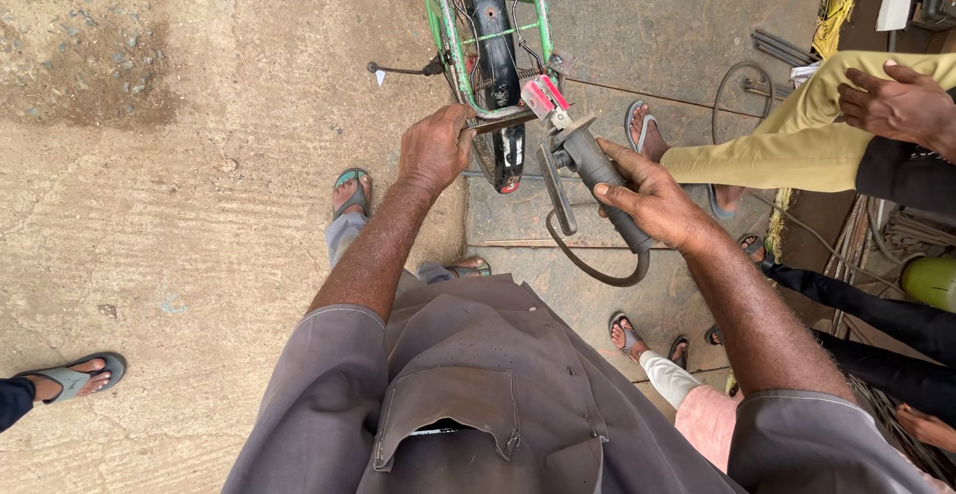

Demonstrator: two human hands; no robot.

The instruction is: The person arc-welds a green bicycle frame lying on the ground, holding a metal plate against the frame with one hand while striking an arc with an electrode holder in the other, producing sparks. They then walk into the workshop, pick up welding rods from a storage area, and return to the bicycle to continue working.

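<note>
Left hand: my left hand [435, 148] grips the flat metal bar [503, 121] at the green bicycle rack [445, 26].
Right hand: my right hand [652, 198] clutches the grey angle grinder [588, 160] beside it.
Label: red-and-white tag [543, 95] above the grinder.

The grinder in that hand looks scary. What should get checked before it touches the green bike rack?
1. Firm hold on the grinder: ok, the right hand wraps its grey body.
2. Rack held steady: ok, the left hand grips a flat metal bar at the rear of the green bike rack.
3. Left fingers away from the disc: not ok, the hand sits close beside it.
4. Cord free: ok, it loops loosely below the tool.
5. Bystanders clear: not ok, sandalled feet and other legs stand right beside the work.
6. Eye protection: cannot tell, the face is out of view.
</note>
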